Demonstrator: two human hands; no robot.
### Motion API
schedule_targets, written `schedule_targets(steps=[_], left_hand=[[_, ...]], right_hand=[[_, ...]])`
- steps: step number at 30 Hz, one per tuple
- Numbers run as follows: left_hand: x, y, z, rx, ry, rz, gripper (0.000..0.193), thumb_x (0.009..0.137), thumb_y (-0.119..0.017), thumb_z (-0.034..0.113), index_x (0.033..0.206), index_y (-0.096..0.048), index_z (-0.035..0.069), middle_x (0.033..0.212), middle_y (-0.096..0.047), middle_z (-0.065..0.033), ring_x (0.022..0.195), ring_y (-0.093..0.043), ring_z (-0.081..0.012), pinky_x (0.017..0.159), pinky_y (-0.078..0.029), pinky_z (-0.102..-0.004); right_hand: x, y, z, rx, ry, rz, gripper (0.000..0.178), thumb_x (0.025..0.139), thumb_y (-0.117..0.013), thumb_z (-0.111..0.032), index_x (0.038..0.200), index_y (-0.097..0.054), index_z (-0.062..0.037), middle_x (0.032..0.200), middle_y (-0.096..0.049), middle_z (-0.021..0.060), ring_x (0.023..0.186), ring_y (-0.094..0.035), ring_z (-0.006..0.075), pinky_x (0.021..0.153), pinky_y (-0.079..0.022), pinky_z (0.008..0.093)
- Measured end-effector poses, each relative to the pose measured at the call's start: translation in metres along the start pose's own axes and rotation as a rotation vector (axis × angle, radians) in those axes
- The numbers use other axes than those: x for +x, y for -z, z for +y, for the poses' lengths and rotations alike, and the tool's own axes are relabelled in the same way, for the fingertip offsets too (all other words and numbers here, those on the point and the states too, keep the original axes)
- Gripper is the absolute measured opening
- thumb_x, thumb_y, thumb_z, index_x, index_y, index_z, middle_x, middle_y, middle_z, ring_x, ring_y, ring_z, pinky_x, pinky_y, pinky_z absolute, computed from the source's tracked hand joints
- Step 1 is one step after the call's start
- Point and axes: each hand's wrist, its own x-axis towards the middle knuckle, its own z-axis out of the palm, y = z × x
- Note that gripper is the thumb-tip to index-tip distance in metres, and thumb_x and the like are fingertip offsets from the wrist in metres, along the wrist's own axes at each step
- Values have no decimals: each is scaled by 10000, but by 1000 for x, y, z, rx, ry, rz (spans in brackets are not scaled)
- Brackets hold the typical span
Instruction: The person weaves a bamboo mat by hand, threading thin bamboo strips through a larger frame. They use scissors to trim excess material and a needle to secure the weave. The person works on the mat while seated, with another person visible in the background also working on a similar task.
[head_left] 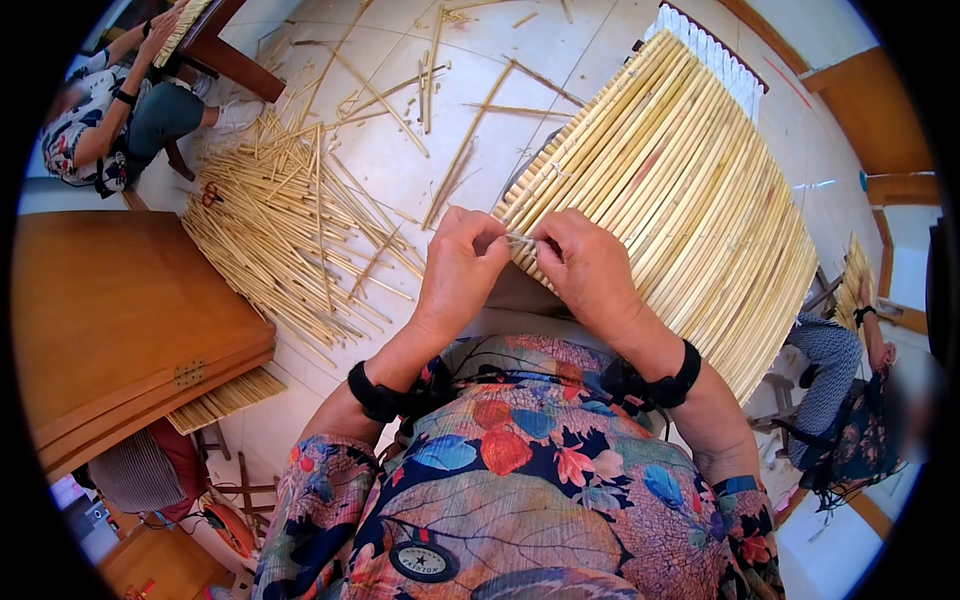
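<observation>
A mat of pale reed stalks [680,210] slants away to the right in front of me, its stalks laid side by side. At its near left corner, my left hand [455,270] pinches a thin pale string [519,240] between thumb and forefinger. My right hand [592,270] is closed on the same short stretch of string from the other side, close to the stalk ends. Its forearm passes over the mat's near edge. White cords [722,68] stretch across the far end of the mat. The string's loose ends are too fine to follow.
Loose reed stalks [300,230] lie heaped on the tiled floor at left, with red-handled scissors [210,195] on them. A brown wooden cabinet [130,310] stands at the left. Other people sit at far left [150,120] and far right [835,380], each with a reed mat.
</observation>
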Motion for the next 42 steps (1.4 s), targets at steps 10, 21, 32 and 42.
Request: schedule_targets(steps=[10, 21, 32, 42], left_hand=[[3, 3, 13, 77, 16, -24, 142, 821, -676, 138, 835, -637, 3, 766, -525, -60, 692, -523, -139, 630, -433, -279], [6, 2, 3, 42, -37, -26, 94, 807, -679, 79, 795, -621, 7, 740, -515, -56, 662, -510, -134, 602, -417, -264], [8, -10, 4, 196, -155, 81, 90, 765, -628, -9, 736, -545, 11, 737, -495, -88, 627, -518, -188, 564, -430, -303], [8, -7, 2, 182, -187, 55, 94, 775, -641, 2, 747, -552, 14, 740, -495, -94, 634, -525, -199, 576, -430, -308]], right_hand=[[3, 2, 7, 78, -36, -16, 104, 804, -584, -128, 856, -599, -40, 829, -589, 133, 765, -599, 338, 668, -490, 423], [2, 5, 9, 129, -27, -23, 103, 810, -583, -124, 864, -596, -38, 830, -581, 140, 789, -596, 340, 684, -486, 423], [1, 4, 11, 123, 8, 33, 85, 807, -578, -102, 866, -568, -42, 842, -566, 143, 772, -587, 344, 668, -491, 422], [4, 3, 17, 228, -15, 79, 108, 861, -569, -103, 941, -595, -35, 860, -596, 147, 773, -601, 314, 682, -493, 385]])
